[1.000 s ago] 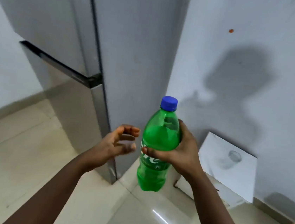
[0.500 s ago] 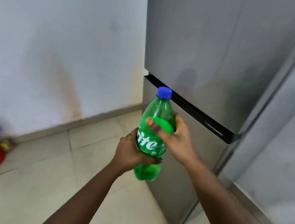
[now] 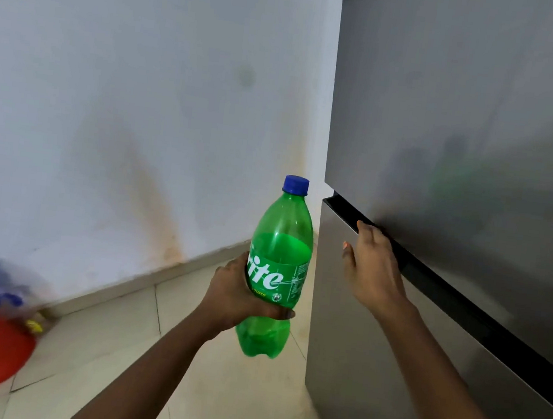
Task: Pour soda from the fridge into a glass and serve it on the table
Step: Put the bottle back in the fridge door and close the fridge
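Left hand [image 3: 234, 294] wraps its fingers round the label of the upright green soda bottle [image 3: 277, 268], blue cap [image 3: 295, 185] on, just beside the fridge [image 3: 463, 161]; right hand [image 3: 373, 268] fingers hooked into the dark handle groove [image 3: 464, 299] between its doors.

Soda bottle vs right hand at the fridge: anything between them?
Nothing solid. In the head view the gap between the soda bottle, held by the left hand, and the right hand shows only the lower fridge door front and its edge.
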